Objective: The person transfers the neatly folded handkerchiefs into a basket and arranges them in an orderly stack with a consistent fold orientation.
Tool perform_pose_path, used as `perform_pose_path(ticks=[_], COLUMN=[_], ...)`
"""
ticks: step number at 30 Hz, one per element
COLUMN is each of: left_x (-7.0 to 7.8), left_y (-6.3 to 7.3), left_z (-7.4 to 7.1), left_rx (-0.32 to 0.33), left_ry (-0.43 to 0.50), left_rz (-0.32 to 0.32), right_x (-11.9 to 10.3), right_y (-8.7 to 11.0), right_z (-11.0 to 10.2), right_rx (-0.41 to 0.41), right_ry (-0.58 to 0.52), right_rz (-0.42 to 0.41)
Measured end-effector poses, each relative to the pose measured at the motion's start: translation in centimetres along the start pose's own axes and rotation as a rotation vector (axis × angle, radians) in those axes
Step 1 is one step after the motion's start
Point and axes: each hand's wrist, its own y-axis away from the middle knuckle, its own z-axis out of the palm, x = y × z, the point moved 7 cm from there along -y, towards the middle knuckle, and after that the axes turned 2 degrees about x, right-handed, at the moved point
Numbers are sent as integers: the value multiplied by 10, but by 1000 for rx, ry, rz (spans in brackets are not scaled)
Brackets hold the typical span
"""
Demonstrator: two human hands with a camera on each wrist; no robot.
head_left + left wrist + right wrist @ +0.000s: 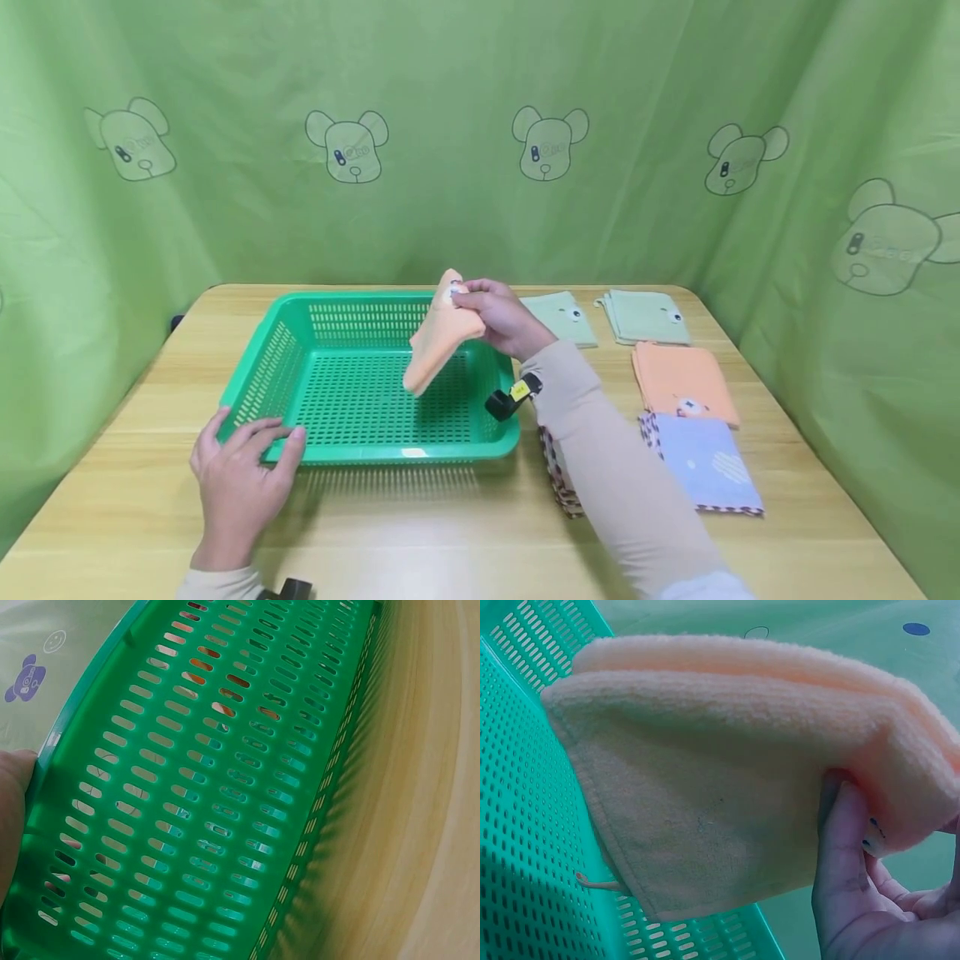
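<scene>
In the head view, my right hand (pixel 506 317) pinches a folded orange towel (pixel 442 333) above the right part of a green plastic basket (pixel 390 454). The right wrist view shows the thumb pressed on the towel's fuzzy cloth (pixel 705 787), with a small loop hanging from one edge. Part of a stitched face shows by the fingertips. My left hand (pixel 243 471) holds the basket's front left corner, fingers bent over the rim. Through the left wrist view, one digit (pixel 15 780) lies at the slotted basket wall (pixel 195 795).
Right of the basket lie two folded pale green towels (pixel 570 321) (pixel 648 317), an orange towel (pixel 686 383) and a blue towel (pixel 705 462) with a checked edge. A stack with checked edges (pixel 558 479) is partly hidden by my right forearm. Green curtains (pixel 450 225) surround the wooden table (pixel 420 533).
</scene>
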Motion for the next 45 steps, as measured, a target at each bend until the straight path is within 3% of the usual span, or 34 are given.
perform_pose_path(ticks=[22, 45], left_x=[0, -1], left_y=[0, 1], left_z=[0, 0], left_rx=[-6, -25], left_ry=[1, -14], left_rz=[-4, -23], right_x=[14, 27], right_y=[-8, -13], right_z=[17, 36], right_rx=[-29, 4], right_ry=[21, 19], right_rz=[27, 72])
